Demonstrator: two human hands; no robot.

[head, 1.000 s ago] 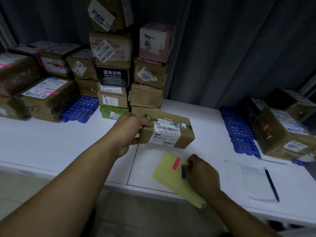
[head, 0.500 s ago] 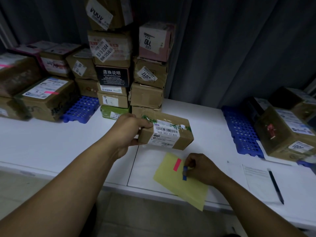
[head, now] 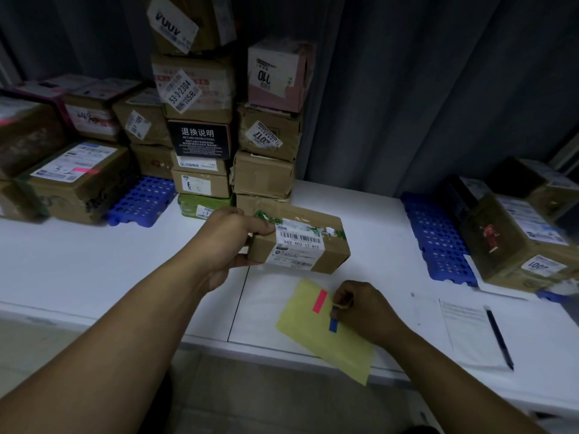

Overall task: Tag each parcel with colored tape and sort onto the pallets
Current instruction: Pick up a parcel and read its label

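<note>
Some boxes already lie on the perforated blue left pallet (head: 144, 198) and right pallet (head: 438, 242); the stack (head: 263, 180) behind is judged unsorted. The oblong cardboard parcel (head: 300, 242) is gripped at one end by the left hand (head: 233, 236), over the white tabletop (head: 94, 255) — a thin blue tape strip (head: 333, 321) is pinched by the right hand (head: 366, 308) fingers on a yellow sheet (head: 313, 336)

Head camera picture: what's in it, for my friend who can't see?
A left hand holds a brown parcel at a table while the right hand pinches blue tape on a yellow sheet. More boxes stand stacked behind and on blue pallets at both sides.
</note>
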